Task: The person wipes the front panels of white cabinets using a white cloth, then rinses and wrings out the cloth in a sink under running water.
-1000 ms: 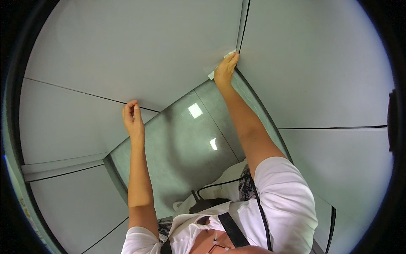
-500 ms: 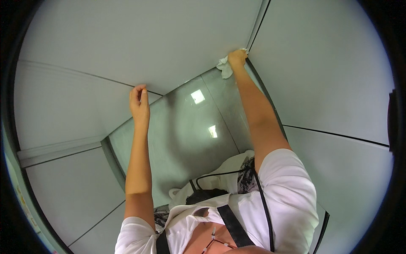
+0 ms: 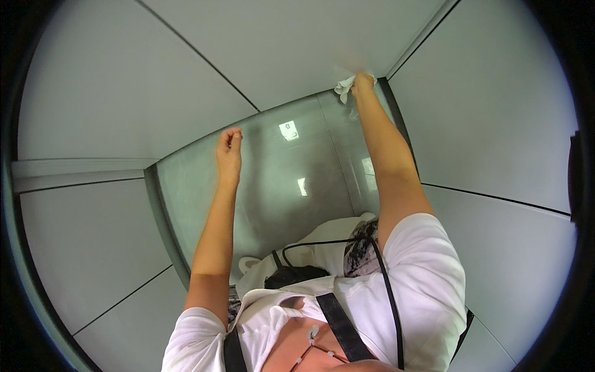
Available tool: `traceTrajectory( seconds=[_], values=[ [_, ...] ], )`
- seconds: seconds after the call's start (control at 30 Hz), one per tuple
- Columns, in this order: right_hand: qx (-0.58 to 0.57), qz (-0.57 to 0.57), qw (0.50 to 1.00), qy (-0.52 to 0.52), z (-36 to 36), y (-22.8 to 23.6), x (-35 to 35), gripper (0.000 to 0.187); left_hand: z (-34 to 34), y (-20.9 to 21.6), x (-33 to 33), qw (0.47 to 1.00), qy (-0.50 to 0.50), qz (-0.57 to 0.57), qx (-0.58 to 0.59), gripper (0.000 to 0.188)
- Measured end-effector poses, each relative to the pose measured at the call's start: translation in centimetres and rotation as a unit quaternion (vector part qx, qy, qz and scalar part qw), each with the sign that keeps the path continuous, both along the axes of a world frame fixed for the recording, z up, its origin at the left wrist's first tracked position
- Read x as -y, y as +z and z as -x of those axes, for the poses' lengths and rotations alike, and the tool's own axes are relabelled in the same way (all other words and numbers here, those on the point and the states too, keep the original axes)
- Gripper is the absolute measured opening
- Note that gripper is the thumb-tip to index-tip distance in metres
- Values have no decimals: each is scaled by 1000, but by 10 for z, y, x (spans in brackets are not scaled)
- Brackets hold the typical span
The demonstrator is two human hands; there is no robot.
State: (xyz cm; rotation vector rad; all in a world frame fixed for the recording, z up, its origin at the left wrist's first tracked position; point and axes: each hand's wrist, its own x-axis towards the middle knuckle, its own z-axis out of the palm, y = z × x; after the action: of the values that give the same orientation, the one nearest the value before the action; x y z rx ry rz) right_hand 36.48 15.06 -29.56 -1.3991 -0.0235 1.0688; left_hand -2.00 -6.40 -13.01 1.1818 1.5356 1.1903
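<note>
Out in front on the right, my right hand (image 3: 364,82) is closed on a crumpled white cloth (image 3: 343,92). It holds the cloth low against the grey-white wall panel (image 3: 297,46), close to the corner where the floor begins. Part of the cloth hangs out on the left of the fingers; the rest is hidden in the hand. My left hand (image 3: 229,155) hovers over the floor nearer to me, its fingers curled in with nothing visible in them.
Pale panels with dark seams enclose me, including a right wall (image 3: 489,111) and a left wall (image 3: 87,229). A dark skirting strip (image 3: 164,220) edges the glossy grey tiled floor (image 3: 291,161). A black cable (image 3: 387,279) hangs over my white shirt.
My right hand and the cloth have shifted slightly right along the wall's bottom. My left hand has moved right, away from the wall seam. The view has turned a little.
</note>
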Motion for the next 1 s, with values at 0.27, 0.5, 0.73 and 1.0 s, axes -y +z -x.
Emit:
traceTrajectory(
  seconds=[0.27, 0.5, 0.73, 1.0],
  values=[
    [-196, -8, 980, 20, 95, 40, 20, 29, 28, -27, 69, 999, -13, 30, -38, 18],
    [-254, -50, 963, 73, 161, 18, 25, 32, 43, -38, 96, 1000, -8, 24, -11, 25],
    [-276, -7, 953, 124, 236, 16, 46, 32, 43, -28, 103, 998, 17, 40, 39, 23],
    [-380, 61, 913, 134, 334, 24, 62, 33, 33, -10, 101, 1000, -6, 3, -2, 30]
  ],
)
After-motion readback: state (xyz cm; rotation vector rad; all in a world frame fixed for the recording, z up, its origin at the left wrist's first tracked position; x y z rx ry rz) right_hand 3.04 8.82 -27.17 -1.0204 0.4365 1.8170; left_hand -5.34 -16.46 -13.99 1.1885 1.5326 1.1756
